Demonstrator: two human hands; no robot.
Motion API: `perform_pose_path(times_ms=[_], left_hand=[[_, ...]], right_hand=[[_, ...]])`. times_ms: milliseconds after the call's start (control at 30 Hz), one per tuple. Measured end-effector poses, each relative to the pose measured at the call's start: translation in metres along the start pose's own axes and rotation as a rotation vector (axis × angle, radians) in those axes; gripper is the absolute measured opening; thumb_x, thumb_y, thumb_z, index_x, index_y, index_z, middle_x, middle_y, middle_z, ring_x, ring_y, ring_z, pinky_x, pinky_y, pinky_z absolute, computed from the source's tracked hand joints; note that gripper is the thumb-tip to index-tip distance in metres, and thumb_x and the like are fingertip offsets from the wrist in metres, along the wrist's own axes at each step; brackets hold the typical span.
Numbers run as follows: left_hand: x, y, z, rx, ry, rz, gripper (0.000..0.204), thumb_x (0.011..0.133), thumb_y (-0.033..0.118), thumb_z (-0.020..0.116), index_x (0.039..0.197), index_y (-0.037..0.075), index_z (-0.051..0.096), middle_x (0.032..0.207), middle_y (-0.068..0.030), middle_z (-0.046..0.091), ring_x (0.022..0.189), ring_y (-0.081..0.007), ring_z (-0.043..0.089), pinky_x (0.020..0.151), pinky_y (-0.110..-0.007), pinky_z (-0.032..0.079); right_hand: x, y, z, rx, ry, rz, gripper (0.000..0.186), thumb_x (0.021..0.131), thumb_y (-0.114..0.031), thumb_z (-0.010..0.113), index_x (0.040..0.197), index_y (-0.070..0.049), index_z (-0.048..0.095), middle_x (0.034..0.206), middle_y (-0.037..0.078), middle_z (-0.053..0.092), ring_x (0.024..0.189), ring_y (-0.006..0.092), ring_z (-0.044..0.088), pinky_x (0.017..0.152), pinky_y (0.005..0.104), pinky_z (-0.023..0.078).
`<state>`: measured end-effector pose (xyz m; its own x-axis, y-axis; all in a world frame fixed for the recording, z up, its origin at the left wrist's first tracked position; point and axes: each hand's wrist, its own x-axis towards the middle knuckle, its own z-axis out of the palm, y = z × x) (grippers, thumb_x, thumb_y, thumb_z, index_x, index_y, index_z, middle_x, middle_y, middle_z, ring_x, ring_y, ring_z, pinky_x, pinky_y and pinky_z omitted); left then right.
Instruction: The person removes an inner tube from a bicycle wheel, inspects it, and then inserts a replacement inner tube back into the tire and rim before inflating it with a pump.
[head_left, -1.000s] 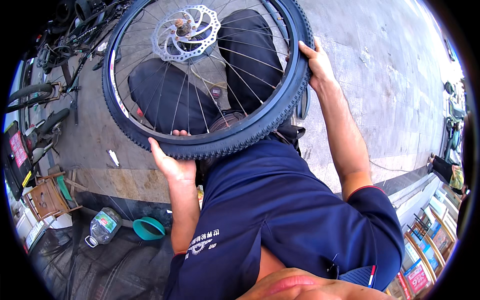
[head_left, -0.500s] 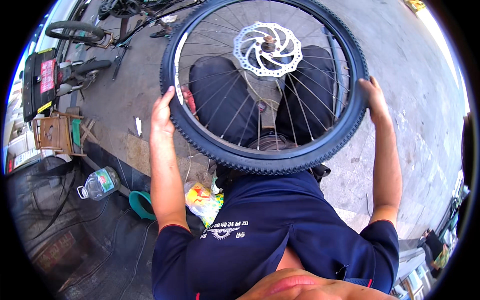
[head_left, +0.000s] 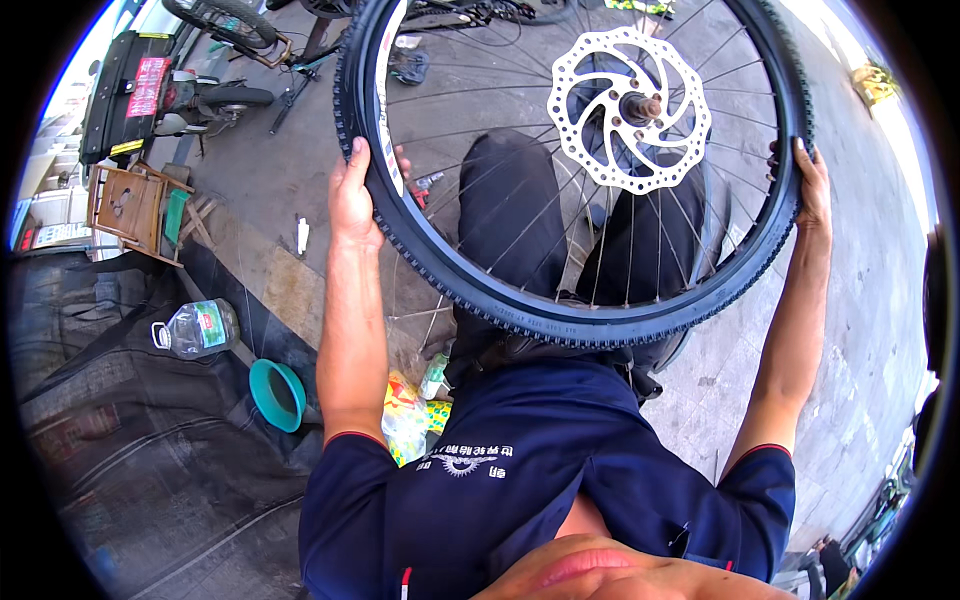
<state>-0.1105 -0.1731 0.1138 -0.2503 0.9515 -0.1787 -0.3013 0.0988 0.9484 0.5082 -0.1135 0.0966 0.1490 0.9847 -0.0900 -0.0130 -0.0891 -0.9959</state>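
Observation:
A bicycle wheel (head_left: 560, 328) with a knobby black tyre is held up in front of my body, over my dark-trousered knees. Its silver brake disc (head_left: 567, 105) faces me, with the axle end sticking out at the hub. My left hand (head_left: 355, 195) grips the tyre and rim at the left side, its thumb on the near face and a fingertip showing inside the rim. At the opposite side my right hand (head_left: 815, 185) is closed round the tyre, with fingertips visible inside the rim. Spokes cross the view of my legs and the ground.
To the left are a parked bike with a black box (head_left: 125, 100), a wooden folding chair (head_left: 125, 208), a large clear plastic bottle (head_left: 200, 328) and a teal bowl (head_left: 262, 395). A plastic bag (head_left: 402, 425) lies near my left elbow. Bicycle parts (head_left: 450, 15) lie beyond the wheel.
Both hands have carried the wheel to the right and closer, so it looks larger. The right fingertips now show inside the rim. My view has shifted slightly.

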Motion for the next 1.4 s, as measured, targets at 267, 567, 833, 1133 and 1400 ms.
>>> perform_pose_path(times_ms=[267, 567, 833, 1133, 1400], left_hand=[[0.038, 0.081, -0.007, -0.104, -0.401, 0.401, 0.054, 0.095, 0.047, 0.072, 0.122, 0.002, 0.061, 0.112, -0.0175, 0.068, 0.101, -0.0299, 0.069, 0.089, -0.046, 0.057], [0.016, 0.134, -0.025, 0.060, -0.334, 0.580, 0.061, 0.090, 0.049, 0.077, 0.118, -0.003, 0.063, 0.097, -0.0174, 0.072, 0.082, -0.0271, 0.074, 0.073, -0.038, 0.062], [-0.016, 0.134, -0.021, 0.078, -0.200, 0.623, 0.050, 0.097, 0.049, 0.070, 0.106, 0.000, 0.065, 0.085, -0.0154, 0.072, 0.071, -0.0251, 0.073, 0.065, -0.036, 0.062], [-0.051, 0.231, 0.022, 0.367, -0.382, 0.838, 0.061, 0.086, 0.032, 0.085, 0.127, -0.006, 0.061, 0.103, -0.0149, 0.074, 0.084, -0.0213, 0.073, 0.078, -0.035, 0.061], [-0.055, 0.238, 0.023, 0.394, -0.201, 0.821, 0.050, 0.094, 0.038, 0.078, 0.115, -0.004, 0.064, 0.094, -0.0120, 0.074, 0.068, -0.0180, 0.071, 0.062, -0.029, 0.059]], right_hand=[[0.024, -0.131, 0.002, 0.076, -0.209, -0.274, 0.046, 0.103, -0.031, 0.063, 0.134, 0.003, 0.055, 0.118, 0.019, 0.070, 0.102, 0.0270, 0.072, 0.082, 0.0445, 0.064], [0.021, -0.149, 0.012, 0.047, -0.145, -0.395, 0.047, 0.104, -0.039, 0.062, 0.125, 0.002, 0.059, 0.110, 0.016, 0.072, 0.097, 0.0254, 0.071, 0.080, 0.0378, 0.060], [0.018, -0.132, 0.013, 0.244, -0.372, -0.428, 0.047, 0.104, -0.045, 0.058, 0.119, 0.000, 0.058, 0.097, 0.009, 0.062, 0.088, 0.0245, 0.067, 0.081, 0.0396, 0.056], [-0.028, -0.296, 0.063, -0.505, -0.216, -0.692, 0.062, 0.095, -0.046, 0.071, 0.130, 0.004, 0.061, 0.110, 0.016, 0.074, 0.097, 0.0232, 0.073, 0.086, 0.0336, 0.059], [-0.020, -0.302, 0.080, -0.459, -0.267, -0.720, 0.056, 0.098, -0.052, 0.065, 0.115, 0.001, 0.064, 0.088, 0.010, 0.071, 0.075, 0.0169, 0.072, 0.070, 0.0295, 0.060]])
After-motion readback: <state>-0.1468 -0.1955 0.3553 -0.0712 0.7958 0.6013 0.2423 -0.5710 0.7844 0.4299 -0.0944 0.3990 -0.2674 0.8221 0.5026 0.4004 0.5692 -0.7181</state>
